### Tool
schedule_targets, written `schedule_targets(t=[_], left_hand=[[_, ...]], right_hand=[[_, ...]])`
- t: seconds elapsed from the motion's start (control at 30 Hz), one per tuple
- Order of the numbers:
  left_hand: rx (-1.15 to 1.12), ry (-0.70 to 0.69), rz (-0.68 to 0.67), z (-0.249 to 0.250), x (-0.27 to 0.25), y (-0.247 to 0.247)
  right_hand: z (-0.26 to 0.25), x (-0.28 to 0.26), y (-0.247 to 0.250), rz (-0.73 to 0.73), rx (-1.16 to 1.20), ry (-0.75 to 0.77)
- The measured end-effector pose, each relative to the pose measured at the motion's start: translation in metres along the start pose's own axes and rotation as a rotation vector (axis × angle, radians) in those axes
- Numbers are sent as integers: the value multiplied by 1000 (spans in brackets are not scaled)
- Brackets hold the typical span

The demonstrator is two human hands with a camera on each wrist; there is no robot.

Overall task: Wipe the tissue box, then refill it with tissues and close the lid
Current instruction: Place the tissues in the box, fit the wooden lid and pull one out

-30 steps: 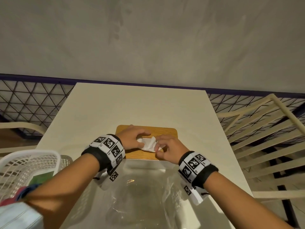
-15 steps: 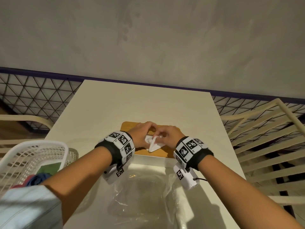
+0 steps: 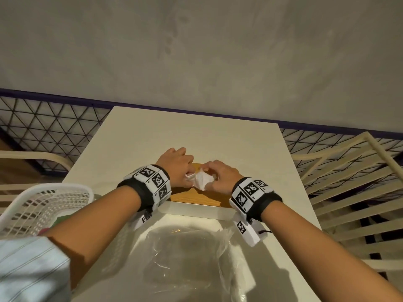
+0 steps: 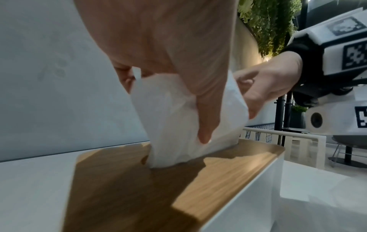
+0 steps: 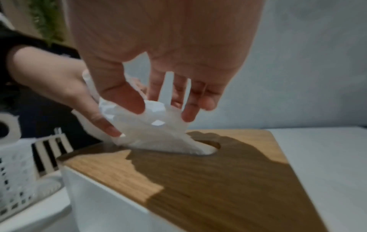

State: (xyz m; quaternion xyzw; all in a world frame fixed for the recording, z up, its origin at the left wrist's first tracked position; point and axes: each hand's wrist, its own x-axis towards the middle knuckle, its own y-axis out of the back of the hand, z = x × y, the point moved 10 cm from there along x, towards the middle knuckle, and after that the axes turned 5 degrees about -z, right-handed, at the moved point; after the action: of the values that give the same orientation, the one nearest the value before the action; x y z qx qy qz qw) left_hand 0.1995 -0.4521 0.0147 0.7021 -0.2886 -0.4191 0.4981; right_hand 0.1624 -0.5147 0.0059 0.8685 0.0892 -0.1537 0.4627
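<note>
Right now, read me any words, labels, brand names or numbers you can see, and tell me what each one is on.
No readable text anywhere.
Wristbands on both wrists: black-and-white square marker patterns, plus tiny characters too small to read.
Wooden lid, white tissue box, tissue, white basket: no print visible.

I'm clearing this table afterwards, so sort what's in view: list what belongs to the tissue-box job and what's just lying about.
Part of the job:
white tissue box with wooden lid
white tissue coming up through the lid's slot, gripped by the left hand and right hand

Just lying about:
white plastic lattice basket
crumpled clear plastic wrap
cream slatted chair
</note>
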Motion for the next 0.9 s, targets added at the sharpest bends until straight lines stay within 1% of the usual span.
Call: schedule_targets(t=[0.07,0.1,0.13,0.2,0.23,0.27,0.33,0.37,0.43,0.53,0.6,0.67,0.77,0.83,0.9], left_hand=[[-78,-39,-4,-3,-3,-3],[-171,-48,-9,-4,-5,-5],[-302,-49,1,-7,-7,-5],[-601,-13,29,-17,-10,-5],[-703,10,57,-22,-12,-6],[-747,32,80,-28,-13,-7],[-707,77,89,-34,-14,-12],[-650,101,87,-37,-14,-13],[-578,127,95,-43,-15,-14],[-609,162,95,-55,-17,-18],[-676,196,96,-63,-19,-23],[-756,214,96,-68,-23,-29],[-867,241,108,-75,-26,-41],[-906,262,122,-79,-28,-46],[-928,288,127,-80,-29,-50]], right_hand=[[-13,0,-8,-52,-245,64],[-18,0,-9,-55,-288,93],[-22,-1,-9,-50,-278,107],[-24,-4,-3,-36,-163,83],[-24,-5,-1,-42,-92,65],[-24,-6,0,-52,-29,60],[-26,-9,2,-59,37,77],[-26,-9,3,-60,8,83],[-21,-11,3,-90,-137,73],[-10,-15,5,-119,-351,29],[-2,-18,12,-76,-489,6],[7,-20,19,-32,-549,-7],[18,-21,29,25,-466,9],[22,-23,35,81,-310,7],[30,-26,41,148,-155,-48]])
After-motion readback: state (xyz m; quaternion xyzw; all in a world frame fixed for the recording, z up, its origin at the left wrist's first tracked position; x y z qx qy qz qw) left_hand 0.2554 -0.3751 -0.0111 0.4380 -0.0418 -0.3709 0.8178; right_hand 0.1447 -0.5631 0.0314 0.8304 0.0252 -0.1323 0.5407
